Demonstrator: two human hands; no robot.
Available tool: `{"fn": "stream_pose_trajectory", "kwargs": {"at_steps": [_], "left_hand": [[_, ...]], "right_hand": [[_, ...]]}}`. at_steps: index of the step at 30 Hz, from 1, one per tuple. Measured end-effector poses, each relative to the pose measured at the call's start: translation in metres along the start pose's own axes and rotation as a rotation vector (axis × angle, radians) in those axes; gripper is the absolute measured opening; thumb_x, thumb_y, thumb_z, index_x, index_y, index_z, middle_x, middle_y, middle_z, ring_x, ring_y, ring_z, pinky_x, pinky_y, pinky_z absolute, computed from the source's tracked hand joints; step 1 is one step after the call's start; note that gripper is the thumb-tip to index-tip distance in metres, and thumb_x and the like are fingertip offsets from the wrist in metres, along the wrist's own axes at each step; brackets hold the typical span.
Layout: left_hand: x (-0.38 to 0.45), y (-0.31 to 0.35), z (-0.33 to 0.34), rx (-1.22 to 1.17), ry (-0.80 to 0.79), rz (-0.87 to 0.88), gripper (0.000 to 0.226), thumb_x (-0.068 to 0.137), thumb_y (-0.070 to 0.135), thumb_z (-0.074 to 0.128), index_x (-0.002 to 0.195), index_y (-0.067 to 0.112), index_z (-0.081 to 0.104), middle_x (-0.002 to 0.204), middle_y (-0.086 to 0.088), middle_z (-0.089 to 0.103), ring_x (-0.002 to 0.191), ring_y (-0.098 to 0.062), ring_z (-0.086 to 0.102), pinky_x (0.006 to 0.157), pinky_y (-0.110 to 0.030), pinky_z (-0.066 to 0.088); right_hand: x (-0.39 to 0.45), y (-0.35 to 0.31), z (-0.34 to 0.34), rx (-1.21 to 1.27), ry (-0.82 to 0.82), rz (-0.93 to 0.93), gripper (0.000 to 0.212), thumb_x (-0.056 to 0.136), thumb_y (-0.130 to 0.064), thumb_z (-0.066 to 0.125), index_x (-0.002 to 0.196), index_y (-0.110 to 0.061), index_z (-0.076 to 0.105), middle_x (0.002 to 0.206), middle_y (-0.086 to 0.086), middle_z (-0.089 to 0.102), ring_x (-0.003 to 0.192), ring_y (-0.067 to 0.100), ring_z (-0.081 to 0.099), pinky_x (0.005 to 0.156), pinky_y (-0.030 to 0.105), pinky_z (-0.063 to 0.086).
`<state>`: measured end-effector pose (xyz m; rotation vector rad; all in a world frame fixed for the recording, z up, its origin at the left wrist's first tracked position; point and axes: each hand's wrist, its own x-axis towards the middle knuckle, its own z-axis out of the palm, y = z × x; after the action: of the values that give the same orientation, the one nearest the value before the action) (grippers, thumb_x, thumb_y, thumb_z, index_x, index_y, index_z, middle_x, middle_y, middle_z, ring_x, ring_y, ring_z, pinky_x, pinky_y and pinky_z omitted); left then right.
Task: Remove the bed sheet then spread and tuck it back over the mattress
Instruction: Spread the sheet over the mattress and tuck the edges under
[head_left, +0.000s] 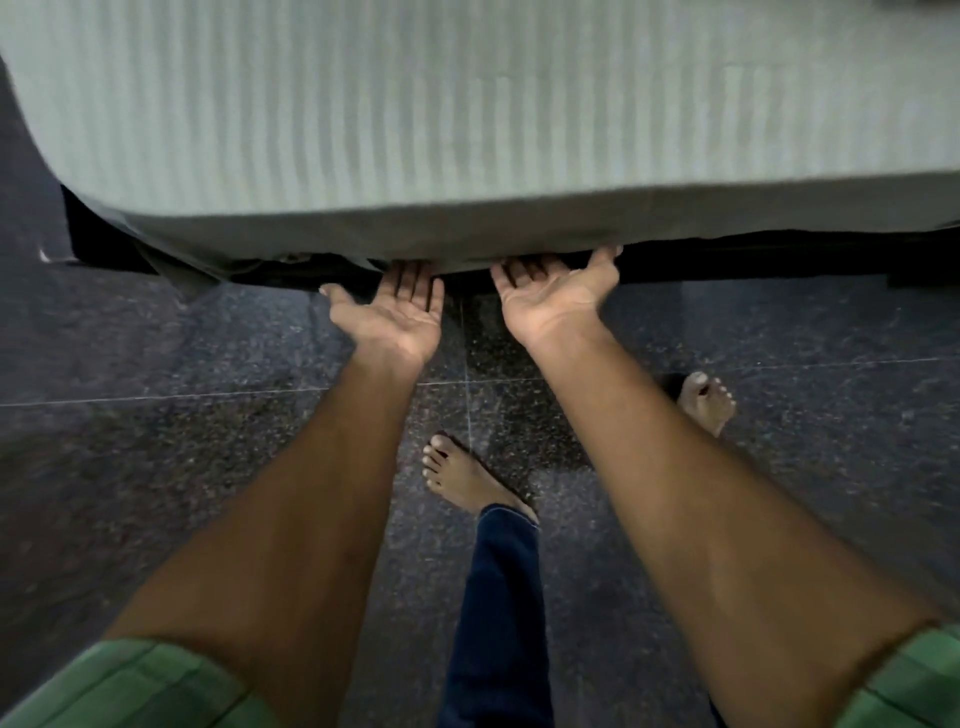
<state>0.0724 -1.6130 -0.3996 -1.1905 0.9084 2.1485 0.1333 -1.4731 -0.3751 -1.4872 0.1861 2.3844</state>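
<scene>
Left hand (397, 312) and right hand (553, 291) palm-up, grip apart, fingers under striped sheet (467, 130) hem.

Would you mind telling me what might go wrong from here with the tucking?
1. Both the left hand and right hand have fingertips under the sheet edge beside the dark bed base; fingers could get pinched.
2. At the left corner the sheet hangs loose, so it may stay untucked.

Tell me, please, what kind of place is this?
Probably a bedroom: a mattress covered by a pale striped sheet on a dark bed frame, above a polished dark stone floor.
</scene>
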Motion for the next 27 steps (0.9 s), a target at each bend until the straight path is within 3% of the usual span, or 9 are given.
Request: {"fn": "stream_pose_trajectory", "kwargs": {"at_steps": [4, 8, 12, 14, 19, 21, 23, 25, 27], "left_hand": [[0.007, 0.025, 0.023, 0.011, 0.016, -0.011, 0.093, 0.090, 0.083, 0.025, 0.145, 0.014, 0.051, 0.144, -0.017, 0.057, 0.132, -0.034, 0.053, 0.117, -0.052, 0.037], [0.021, 0.026, 0.044, -0.083, -0.126, -0.076, 0.080, 0.087, 0.077, 0.030, 0.135, 0.023, 0.064, 0.135, -0.020, 0.065, 0.127, -0.045, 0.057, 0.110, -0.066, 0.039], [0.032, 0.041, 0.006, 0.147, -0.074, -0.124, 0.082, 0.095, 0.075, 0.023, 0.146, 0.018, 0.053, 0.139, -0.017, 0.063, 0.126, -0.032, 0.060, 0.115, -0.045, 0.039], [0.024, 0.051, -0.014, 0.291, -0.063, -0.176, 0.077, 0.099, 0.070, 0.019, 0.142, 0.017, 0.054, 0.135, -0.012, 0.067, 0.125, -0.024, 0.063, 0.114, -0.037, 0.037], [-0.013, 0.098, -0.043, 0.411, 0.076, -0.171, 0.051, 0.108, 0.051, 0.027, 0.129, 0.020, 0.061, 0.126, -0.004, 0.071, 0.114, -0.017, 0.065, 0.102, -0.030, 0.043], [-0.025, 0.122, -0.055, 0.426, 0.200, -0.105, 0.035, 0.108, 0.040, 0.036, 0.122, 0.021, 0.062, 0.114, -0.004, 0.071, 0.098, -0.015, 0.066, 0.087, -0.026, 0.049], [-0.028, 0.144, -0.065, 0.450, 0.334, 0.018, 0.020, 0.102, 0.026, 0.054, 0.112, 0.016, 0.069, 0.098, -0.006, 0.071, 0.072, -0.013, 0.065, 0.063, -0.024, 0.051], [-0.032, 0.168, -0.077, 0.483, 0.396, 0.130, 0.017, 0.095, 0.015, 0.066, 0.106, 0.007, 0.075, 0.091, -0.011, 0.074, 0.065, -0.017, 0.066, 0.055, -0.024, 0.052], [-0.033, 0.191, -0.080, 0.518, 0.381, 0.184, 0.019, 0.093, 0.011, 0.067, 0.107, 0.002, 0.076, 0.088, -0.012, 0.075, 0.071, -0.022, 0.068, 0.057, -0.027, 0.056]], "right_hand": [[0.010, 0.030, 0.029, -0.027, 0.080, -0.136, 0.070, 0.095, -0.074, 0.035, 0.141, -0.027, 0.059, 0.143, 0.010, 0.059, 0.127, 0.035, 0.056, 0.112, 0.058, 0.041], [0.021, 0.051, 0.043, 0.061, 0.030, -0.132, 0.075, 0.090, -0.081, 0.030, 0.131, -0.031, 0.068, 0.134, 0.012, 0.067, 0.123, 0.041, 0.060, 0.108, 0.064, 0.043], [0.025, 0.070, 0.022, -0.051, 0.038, -0.095, 0.081, 0.092, -0.080, 0.029, 0.146, -0.026, 0.054, 0.145, 0.013, 0.056, 0.133, 0.038, 0.052, 0.116, 0.057, 0.034], [0.016, 0.079, 0.008, -0.087, 0.050, -0.064, 0.083, 0.094, -0.078, 0.031, 0.153, -0.021, 0.044, 0.151, 0.015, 0.048, 0.140, 0.037, 0.045, 0.118, 0.056, 0.030], [-0.018, 0.142, 0.014, -0.285, 0.079, 0.026, 0.076, 0.101, -0.070, 0.029, 0.145, -0.011, 0.051, 0.141, 0.019, 0.060, 0.127, 0.036, 0.056, 0.105, 0.048, 0.041], [-0.031, 0.183, 0.032, -0.427, 0.069, 0.086, 0.068, 0.105, -0.062, 0.030, 0.143, -0.010, 0.052, 0.139, 0.019, 0.062, 0.123, 0.034, 0.058, 0.105, 0.047, 0.044], [-0.040, 0.222, 0.055, -0.594, 0.062, 0.112, 0.055, 0.108, -0.049, 0.037, 0.140, -0.009, 0.055, 0.139, 0.017, 0.063, 0.127, 0.034, 0.058, 0.109, 0.048, 0.046], [-0.056, 0.260, 0.076, -0.783, 0.063, 0.078, 0.034, 0.106, -0.032, 0.051, 0.128, -0.009, 0.064, 0.127, 0.016, 0.069, 0.119, 0.032, 0.064, 0.092, 0.040, 0.054], [-0.062, 0.291, 0.090, -0.955, 0.083, -0.039, 0.012, 0.101, -0.016, 0.061, 0.107, -0.012, 0.071, 0.095, 0.011, 0.072, 0.089, 0.025, 0.069, 0.064, 0.027, 0.051]]}}
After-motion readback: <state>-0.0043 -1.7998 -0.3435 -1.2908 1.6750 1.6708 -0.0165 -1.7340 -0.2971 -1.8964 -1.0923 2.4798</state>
